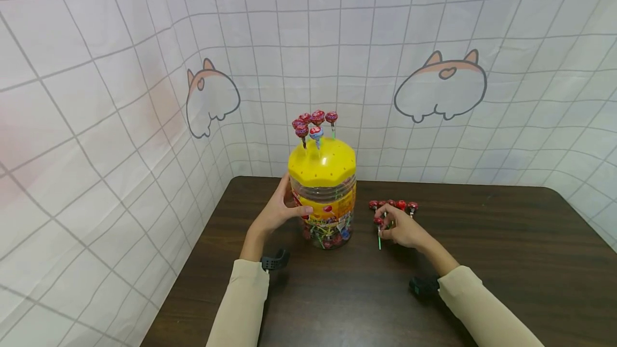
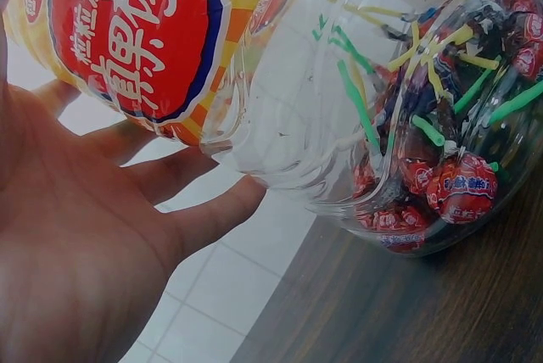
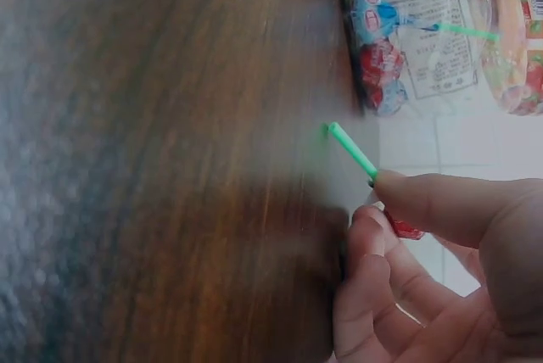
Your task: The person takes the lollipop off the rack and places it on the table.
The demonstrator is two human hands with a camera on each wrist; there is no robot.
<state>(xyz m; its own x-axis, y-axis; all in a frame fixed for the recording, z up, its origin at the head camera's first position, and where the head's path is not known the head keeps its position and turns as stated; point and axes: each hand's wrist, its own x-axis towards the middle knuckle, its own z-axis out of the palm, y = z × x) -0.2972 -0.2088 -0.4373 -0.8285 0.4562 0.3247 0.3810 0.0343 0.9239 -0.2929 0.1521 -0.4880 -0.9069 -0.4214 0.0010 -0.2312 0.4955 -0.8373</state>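
Observation:
A clear plastic candy jar point(image 1: 324, 224) with a yellow lid point(image 1: 323, 162) stands upright on the table. My left hand point(image 1: 281, 210) grips its left side, thumb across the front and fingers round the back. Lollipops with green and yellow sticks point(image 2: 428, 75) fill the jar's lower part. Several wrapped lollipops point(image 1: 317, 118) stand upright in holes in the lid, most red, one blue. To the right of the jar, my right hand point(image 1: 402, 229) pinches a red lollipop point(image 1: 378, 221) between thumb and fingers, its green stick point(image 3: 352, 149) pointing toward the near side.
A row of several red lollipops point(image 1: 401, 204) lies on the dark wooden table point(image 1: 501, 240) just beyond my right hand. Behind the table hangs a white grid-patterned cloth point(image 1: 361, 25) with cartoon animal drawings. Black straps with devices point(image 1: 276, 260) sit at both wrists.

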